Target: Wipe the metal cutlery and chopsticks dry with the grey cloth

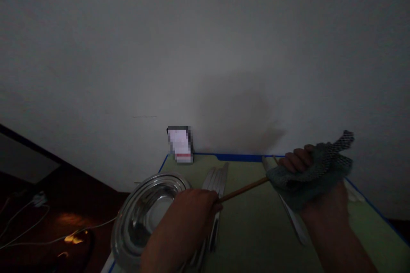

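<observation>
A thin brown wooden stick [245, 189], perhaps a chopstick, spans the gap between my hands above the table. My left hand [195, 213] is closed on one end of it. At the other end, my right hand [297, 161] is wrapped in a grey-green checked cloth [296, 185] and closed around the stick, whose tip there is hidden. Several metal table knives [218, 179] lie side by side beyond and under my left hand. Another knife [294, 221] lies below my right hand, its upper part covered by the cloth.
Shiny metal bowls [130, 217], nested together, stand at the table's left. A phone [181, 145] with a blurred screen leans against the wall [224, 51] at the back. Blue edging borders the pale green table [253, 230]. White cables [41, 241] run across the dark area at left.
</observation>
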Motion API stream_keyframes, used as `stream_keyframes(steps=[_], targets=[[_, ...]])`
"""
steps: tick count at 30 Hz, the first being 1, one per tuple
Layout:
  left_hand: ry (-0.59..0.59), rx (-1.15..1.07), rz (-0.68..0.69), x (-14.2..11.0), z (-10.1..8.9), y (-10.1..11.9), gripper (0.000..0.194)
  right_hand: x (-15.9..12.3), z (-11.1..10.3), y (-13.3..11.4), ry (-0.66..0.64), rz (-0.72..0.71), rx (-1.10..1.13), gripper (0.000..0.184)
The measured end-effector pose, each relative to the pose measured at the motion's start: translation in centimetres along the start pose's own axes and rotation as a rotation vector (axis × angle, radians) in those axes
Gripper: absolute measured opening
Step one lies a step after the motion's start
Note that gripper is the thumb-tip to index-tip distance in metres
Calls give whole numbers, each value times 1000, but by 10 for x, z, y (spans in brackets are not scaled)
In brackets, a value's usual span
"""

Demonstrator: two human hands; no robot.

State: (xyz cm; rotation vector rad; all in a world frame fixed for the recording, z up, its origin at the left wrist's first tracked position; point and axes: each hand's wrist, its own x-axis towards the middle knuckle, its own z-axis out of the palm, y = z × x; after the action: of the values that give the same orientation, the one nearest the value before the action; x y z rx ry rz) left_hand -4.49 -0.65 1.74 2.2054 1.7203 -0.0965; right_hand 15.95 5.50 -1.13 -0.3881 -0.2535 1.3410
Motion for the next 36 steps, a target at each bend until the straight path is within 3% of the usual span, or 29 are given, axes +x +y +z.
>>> stream_keyframes(steps=[10, 14, 15, 16, 18, 21, 25, 30, 36], targets=[[128, -63, 103, 0, 20, 8, 26, -3, 3, -20, -51, -52, 10, 10], [186, -307, 155, 12, 13, 3, 28, 3, -2, -20, -43, -34, 39, 10], [230, -400, 134, 20, 10, 0, 28, 4, -4, -19, -49, -22, 53, 10], [373, -471, 23, 30, 7, -3, 27, 6, -6, -18, -58, -8, 70, 10], [553, -484, -118, 54, 2, -9, 38, 8, -11, -16, -83, 25, 106, 10], [680, -513, -280, 84, 2, -19, 55, 6, -13, -13, -126, 59, 130, 9], [739, -530, -414, 104, 7, -30, 65, -2, -9, -10, -190, 92, 139, 10], [795, -495, -498, 115, 7, -43, 32, -5, -5, -8, -224, 125, 152, 15], [779, -457, -491, 122, 7, -51, 31, 0, -8, -8, -289, 136, 142, 16]])
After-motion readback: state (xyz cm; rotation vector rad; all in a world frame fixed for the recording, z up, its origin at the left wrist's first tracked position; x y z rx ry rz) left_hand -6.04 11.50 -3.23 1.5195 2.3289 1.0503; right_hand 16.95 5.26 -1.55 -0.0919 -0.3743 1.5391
